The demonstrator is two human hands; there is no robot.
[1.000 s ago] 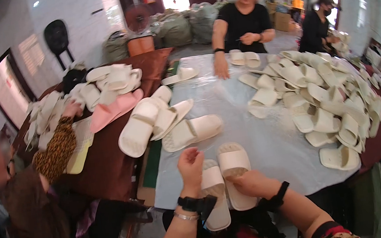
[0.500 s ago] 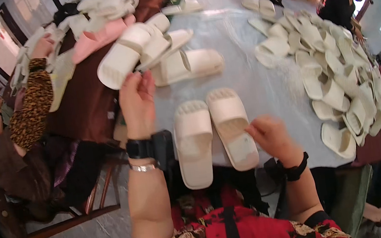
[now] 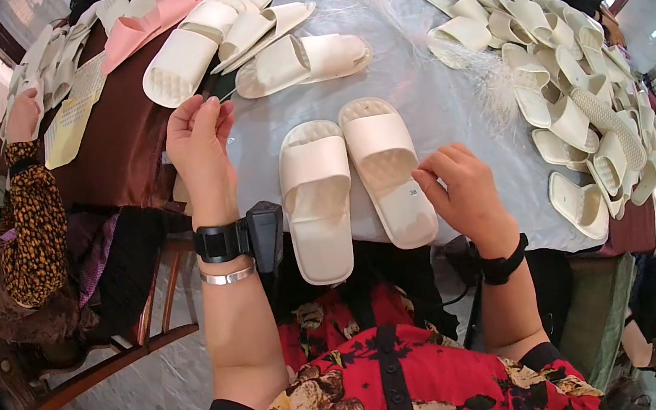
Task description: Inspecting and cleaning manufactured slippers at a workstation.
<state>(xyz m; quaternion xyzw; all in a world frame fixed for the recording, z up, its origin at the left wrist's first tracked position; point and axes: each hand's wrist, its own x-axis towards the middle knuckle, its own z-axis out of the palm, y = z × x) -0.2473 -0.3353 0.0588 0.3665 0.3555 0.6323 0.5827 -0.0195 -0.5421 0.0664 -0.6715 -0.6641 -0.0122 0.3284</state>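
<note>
A pair of cream slippers lies side by side at the table's near edge, toes pointing away: a left slipper [image 3: 318, 206] and a right slipper [image 3: 387, 171]. My left hand [image 3: 202, 143] is raised to their left, thumb and fingers pinched together; a thin sliver shows at the fingertips, too fine to name. My right hand [image 3: 461, 189] is just beside the right slipper, fingers curled in, fingertips close to its insole edge. Whether anything is inside those fingers is hidden. Beyond my left hand lie more cream slippers [image 3: 303, 64], one pair overlapping.
A large heap of cream slippers [image 3: 555, 78] covers the table's right side. Clear plastic strands [image 3: 459, 58] lie beside it. Pink slippers [image 3: 149, 28] and a yellow sheet [image 3: 74, 120] are at the left. A person in a patterned sleeve [image 3: 31, 232] sits left; others work across the table.
The view has tilted down, so the table things appear higher. My left hand has shifted slightly left, away from the pair. My right hand stays by the right slipper, fingers curled.
</note>
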